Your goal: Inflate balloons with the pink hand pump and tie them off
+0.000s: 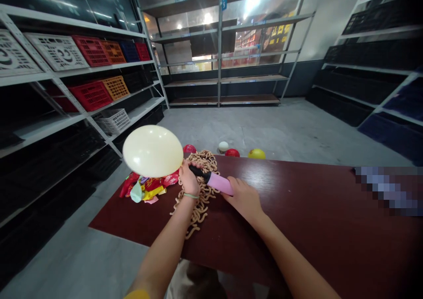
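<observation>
A cream-coloured inflated balloon (152,151) sits at the black nozzle (199,171) of a pink hand pump (220,183). My left hand (189,179) is closed around the nozzle end, at the balloon's neck. My right hand (243,197) grips the pink pump body. Under my left wrist lies a tangled heap of tan cord-like strands (202,197) on the dark red wooden table (297,211). A pile of flat red, yellow and pale green balloons (143,188) lies left of it, partly under the inflated balloon.
Inflated red, white and yellow balloons (232,152) lie on the grey floor beyond the table. White metal shelves (76,56) with plastic crates stand to the left, more shelving (218,78) ahead and right. A pixelated patch (388,191) covers the table's right end.
</observation>
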Action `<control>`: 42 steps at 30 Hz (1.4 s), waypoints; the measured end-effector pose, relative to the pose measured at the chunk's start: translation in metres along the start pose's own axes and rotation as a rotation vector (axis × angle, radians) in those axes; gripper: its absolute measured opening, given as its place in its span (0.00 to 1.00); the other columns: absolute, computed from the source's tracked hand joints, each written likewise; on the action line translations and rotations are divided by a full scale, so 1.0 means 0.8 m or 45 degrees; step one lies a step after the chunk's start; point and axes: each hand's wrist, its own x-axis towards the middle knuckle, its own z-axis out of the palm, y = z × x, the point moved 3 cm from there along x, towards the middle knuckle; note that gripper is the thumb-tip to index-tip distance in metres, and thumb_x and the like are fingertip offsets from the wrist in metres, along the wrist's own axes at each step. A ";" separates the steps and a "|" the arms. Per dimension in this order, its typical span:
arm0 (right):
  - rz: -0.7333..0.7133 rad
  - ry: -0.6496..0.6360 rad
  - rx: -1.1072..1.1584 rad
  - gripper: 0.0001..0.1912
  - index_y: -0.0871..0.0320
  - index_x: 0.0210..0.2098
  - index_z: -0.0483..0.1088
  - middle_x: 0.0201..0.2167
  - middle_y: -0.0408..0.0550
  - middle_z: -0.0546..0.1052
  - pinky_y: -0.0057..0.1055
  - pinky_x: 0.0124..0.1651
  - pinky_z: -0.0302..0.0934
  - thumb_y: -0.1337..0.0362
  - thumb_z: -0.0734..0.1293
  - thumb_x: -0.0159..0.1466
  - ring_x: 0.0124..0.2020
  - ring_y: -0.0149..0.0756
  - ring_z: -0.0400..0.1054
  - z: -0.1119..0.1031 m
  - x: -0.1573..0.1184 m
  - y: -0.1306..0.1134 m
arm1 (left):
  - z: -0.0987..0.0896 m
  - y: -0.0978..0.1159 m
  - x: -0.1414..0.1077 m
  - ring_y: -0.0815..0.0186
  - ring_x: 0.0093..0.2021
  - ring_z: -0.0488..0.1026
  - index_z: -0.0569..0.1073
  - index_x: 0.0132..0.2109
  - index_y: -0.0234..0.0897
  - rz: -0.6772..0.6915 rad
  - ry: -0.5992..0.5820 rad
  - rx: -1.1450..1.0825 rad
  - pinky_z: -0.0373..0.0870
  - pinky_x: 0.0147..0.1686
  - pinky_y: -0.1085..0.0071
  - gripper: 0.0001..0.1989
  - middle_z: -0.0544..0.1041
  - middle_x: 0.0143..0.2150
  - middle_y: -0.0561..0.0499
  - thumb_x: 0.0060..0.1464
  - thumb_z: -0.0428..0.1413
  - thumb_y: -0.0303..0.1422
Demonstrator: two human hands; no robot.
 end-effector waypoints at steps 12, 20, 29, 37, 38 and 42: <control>0.006 0.156 -0.228 0.19 0.52 0.52 0.65 0.43 0.48 0.74 0.35 0.40 0.47 0.55 0.65 0.64 0.44 0.43 0.65 -0.008 0.006 0.042 | -0.028 0.054 0.046 0.73 0.20 0.64 0.60 0.29 0.39 0.233 0.125 -0.022 0.71 0.29 0.72 0.16 0.63 0.20 0.58 0.61 0.52 0.43; -0.083 0.072 -0.259 0.23 0.53 0.54 0.67 0.47 0.52 0.73 0.37 0.44 0.48 0.50 0.65 0.63 0.48 0.46 0.63 -0.009 0.009 0.048 | -0.025 0.072 0.044 0.73 0.18 0.64 0.67 0.35 0.37 0.319 0.100 0.094 0.69 0.24 0.75 0.13 0.62 0.19 0.59 0.62 0.53 0.42; -0.270 -0.044 -0.081 0.28 0.51 0.58 0.66 0.52 0.51 0.74 0.42 0.52 0.50 0.48 0.66 0.62 0.51 0.47 0.64 -0.010 0.002 0.036 | 0.000 0.015 0.004 0.71 0.11 0.56 0.72 0.34 0.36 -0.198 -0.651 0.569 0.57 0.13 0.75 0.15 0.59 0.12 0.59 0.60 0.56 0.45; -0.211 0.080 0.104 0.35 0.53 0.66 0.58 0.58 0.55 0.71 0.53 0.64 0.46 0.44 0.62 0.65 0.60 0.49 0.62 -0.016 0.008 0.044 | 0.006 -0.009 -0.027 0.68 0.13 0.60 0.73 0.31 0.37 -0.145 -1.003 1.120 0.57 0.16 0.73 0.21 0.64 0.14 0.54 0.65 0.46 0.44; -0.196 0.150 0.169 0.36 0.54 0.67 0.55 0.58 0.56 0.71 0.53 0.63 0.49 0.44 0.62 0.65 0.60 0.50 0.62 -0.019 0.010 0.047 | 0.007 -0.008 -0.029 0.68 0.16 0.63 0.73 0.31 0.37 -0.051 -1.025 1.280 0.59 0.19 0.73 0.21 0.67 0.16 0.53 0.66 0.45 0.42; -0.081 0.601 0.422 0.36 0.54 0.64 0.56 0.53 0.58 0.72 0.50 0.53 0.63 0.44 0.65 0.62 0.53 0.50 0.68 -0.039 0.007 0.059 | 0.009 -0.006 -0.033 0.64 0.31 0.73 0.73 0.31 0.36 0.338 -1.142 1.979 0.65 0.34 0.69 0.16 0.77 0.30 0.46 0.65 0.46 0.32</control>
